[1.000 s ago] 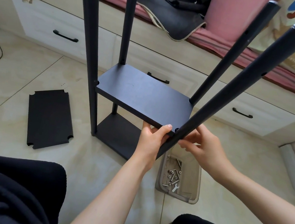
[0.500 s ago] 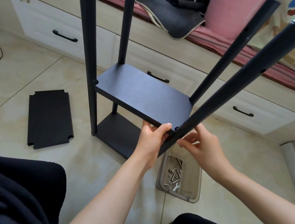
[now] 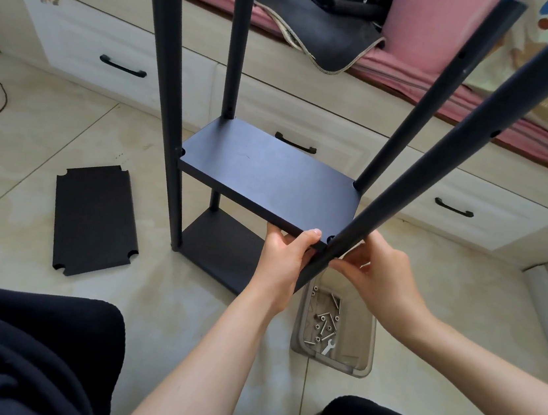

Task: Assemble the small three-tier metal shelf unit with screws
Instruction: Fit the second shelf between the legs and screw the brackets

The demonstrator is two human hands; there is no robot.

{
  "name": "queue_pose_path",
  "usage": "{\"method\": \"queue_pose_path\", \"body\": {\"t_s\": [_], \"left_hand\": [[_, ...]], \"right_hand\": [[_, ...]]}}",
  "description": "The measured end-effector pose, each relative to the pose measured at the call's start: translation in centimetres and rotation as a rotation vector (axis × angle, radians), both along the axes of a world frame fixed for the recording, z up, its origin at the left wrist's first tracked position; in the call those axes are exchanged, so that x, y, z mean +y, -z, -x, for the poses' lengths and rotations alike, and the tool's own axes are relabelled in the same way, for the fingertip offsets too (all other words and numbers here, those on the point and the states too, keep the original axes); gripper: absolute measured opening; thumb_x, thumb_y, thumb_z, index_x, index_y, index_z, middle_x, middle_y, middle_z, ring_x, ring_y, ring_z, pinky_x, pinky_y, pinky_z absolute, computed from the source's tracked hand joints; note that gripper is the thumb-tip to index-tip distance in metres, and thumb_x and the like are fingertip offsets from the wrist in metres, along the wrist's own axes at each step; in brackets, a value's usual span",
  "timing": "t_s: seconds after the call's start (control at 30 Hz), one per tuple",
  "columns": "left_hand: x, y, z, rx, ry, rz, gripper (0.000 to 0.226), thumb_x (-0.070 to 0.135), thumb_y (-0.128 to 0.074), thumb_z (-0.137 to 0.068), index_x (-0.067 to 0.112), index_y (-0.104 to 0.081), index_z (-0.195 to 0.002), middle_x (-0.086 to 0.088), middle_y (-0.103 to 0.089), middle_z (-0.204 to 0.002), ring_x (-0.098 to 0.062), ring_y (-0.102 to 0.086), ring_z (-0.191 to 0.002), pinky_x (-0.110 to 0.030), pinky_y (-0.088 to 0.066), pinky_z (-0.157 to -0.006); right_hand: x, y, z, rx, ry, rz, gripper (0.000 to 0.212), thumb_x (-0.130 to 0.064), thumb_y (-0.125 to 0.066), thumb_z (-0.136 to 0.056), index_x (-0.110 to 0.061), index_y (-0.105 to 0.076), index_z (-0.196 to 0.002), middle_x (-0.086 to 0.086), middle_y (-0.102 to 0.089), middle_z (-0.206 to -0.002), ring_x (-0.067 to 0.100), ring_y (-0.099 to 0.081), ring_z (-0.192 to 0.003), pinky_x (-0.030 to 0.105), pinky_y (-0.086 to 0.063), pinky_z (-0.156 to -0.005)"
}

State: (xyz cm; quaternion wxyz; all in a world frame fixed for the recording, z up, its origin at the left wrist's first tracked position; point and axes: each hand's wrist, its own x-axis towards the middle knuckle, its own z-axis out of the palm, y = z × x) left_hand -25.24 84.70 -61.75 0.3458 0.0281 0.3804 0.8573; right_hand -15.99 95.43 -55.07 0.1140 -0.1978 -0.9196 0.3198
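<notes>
Unit: the small dark metal shelf unit stood upright on the tiled floor, close to the white drawer fronts behind it; four dark round posts rose well above the fitted tiers
Done: the bottom dark rectangular panel sat low between the posts; the middle dark rectangular panel was seated at all four posts
Left hand: the left hand held the near edge of the middle panel, thumb on top, fingers curled underneath
Right hand: the right hand was at the near right post, just below the panel's corner; its fingers seemed pinched on something small against the post, though I could not tell what
Left to do: the third dark notched panel lay flat on the floor, well apart toward the left; it was not yet mounted
Hardware: silver screws and a small wrench remained in the clear plastic tray on the floor beside the unit
Progress: judged roughly two tiers in, this corner probably being fastened
</notes>
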Motion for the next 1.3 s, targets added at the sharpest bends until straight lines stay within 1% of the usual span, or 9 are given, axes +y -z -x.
{"method": "queue_pose_path", "body": {"t_s": [0.2, 0.33, 0.5, 0.63, 0.73, 0.87, 1.03, 1.2, 1.3], "left_hand": [[0.0, -0.1, 0.0, -0.017, -0.013, 0.014, 0.034, 0.005, -0.064, -0.092, 0.015, -0.048, -0.12, -0.007, -0.072, -0.098, -0.026, -0.073, -0.088, -0.041, -0.06, -0.08], [-0.3, -0.9, 0.9, -0.159, -0.046, -0.036, 0.03, 0.013, -0.067, -0.095, 0.01, -0.06, -0.124, -0.01, -0.073, -0.112, -0.027, -0.073, -0.099, -0.037, -0.059, -0.078], [-0.5, -1.9, 3.6, -0.351, -0.183, -0.152, 0.044, 0.005, -0.063, -0.095, 0.002, -0.054, -0.138, -0.017, -0.067, -0.13, -0.032, -0.066, -0.117, -0.039, -0.06, -0.086], [-0.7, -2.1, 4.3, -0.346, -0.148, -0.159, 0.044, -0.007, -0.056, -0.095, -0.001, -0.053, -0.138, -0.022, -0.064, -0.131, -0.034, -0.069, -0.11, -0.043, -0.061, -0.079], [-0.9, -2.2, 4.4, -0.311, -0.126, -0.161, 0.045, -0.007, -0.055, -0.095, 0.0, -0.052, -0.139, -0.022, -0.062, -0.134, -0.036, -0.066, -0.116, -0.045, -0.06, -0.082], [-0.7, -2.6, 4.5, -0.293, -0.144, -0.169, 0.045, -0.008, -0.055, -0.094, 0.001, -0.054, -0.138, -0.021, -0.063, -0.133, -0.036, -0.065, -0.118, -0.046, -0.06, -0.083], [-0.8, -2.3, 4.3, -0.336, -0.142, -0.166, 0.046, -0.008, -0.055, -0.094, 0.0, -0.052, -0.139, -0.021, -0.064, -0.132, -0.034, -0.068, -0.112, -0.044, -0.061, -0.077], [-0.8, -2.1, 4.4, -0.326, -0.131, -0.168, 0.047, -0.006, -0.056, -0.094, 0.001, -0.052, -0.14, -0.02, -0.064, -0.132, -0.035, -0.067, -0.115, -0.047, -0.06, -0.085], [-1.0, -1.9, 4.4, -0.298, -0.115, -0.171, 0.048, -0.005, -0.055, -0.095, 0.002, -0.05, -0.141, -0.02, -0.062, -0.135, -0.036, -0.064, -0.119, -0.048, -0.058, -0.09]], "right_hand": [[0.6, -0.2, -0.2, -0.009, -0.053, 0.187, 0.043, -0.013, -0.076, -0.084, -0.042, -0.053, -0.105, -0.001, -0.071, -0.075, 0.016, -0.066, -0.07, 0.018, -0.051, -0.064], [0.9, 0.0, -0.1, -0.035, -0.059, 0.192, 0.042, -0.015, -0.075, -0.085, -0.045, -0.052, -0.103, 0.006, -0.067, -0.079, 0.025, -0.064, -0.076, 0.033, -0.055, -0.073], [1.0, 0.2, -0.1, -0.033, -0.086, 0.211, 0.046, -0.012, -0.073, -0.086, -0.048, -0.051, -0.104, 0.009, -0.066, -0.081, 0.028, -0.062, -0.076, 0.047, -0.055, -0.078], [1.2, 0.5, -0.1, -0.031, -0.079, 0.234, 0.049, -0.01, -0.071, -0.088, -0.052, -0.051, -0.104, 0.008, -0.064, -0.08, 0.03, -0.063, -0.075, 0.05, -0.056, -0.076], [1.3, 0.6, -0.1, -0.046, -0.102, 0.248, 0.048, -0.008, -0.069, -0.089, -0.051, -0.053, -0.105, 0.009, -0.063, -0.08, 0.034, -0.062, -0.076, 0.053, -0.056, -0.076], [1.6, 0.5, 0.1, -0.057, -0.107, 0.244, 0.047, -0.007, -0.067, -0.09, -0.049, -0.054, -0.104, 0.004, -0.064, -0.079, 0.025, -0.065, -0.071, 0.051, -0.056, -0.078], [1.1, 0.5, 0.3, -0.041, -0.067, 0.171, 0.038, -0.008, -0.07, -0.089, -0.037, -0.053, -0.105, 0.002, -0.069, -0.075, 0.018, -0.067, -0.067, 0.045, -0.056, -0.076], [1.1, 0.3, 0.3, -0.046, -0.073, 0.073, 0.039, -0.012, -0.075, -0.085, -0.027, -0.054, -0.114, 0.001, -0.07, -0.077, 0.017, -0.066, -0.068, 0.041, -0.057, -0.072], [1.5, 0.1, 0.4, -0.045, -0.029, 0.084, 0.049, -0.02, -0.081, -0.08, -0.032, -0.052, -0.118, -0.001, -0.069, -0.082, 0.011, -0.063, -0.066, 0.032, -0.056, -0.069]]}}
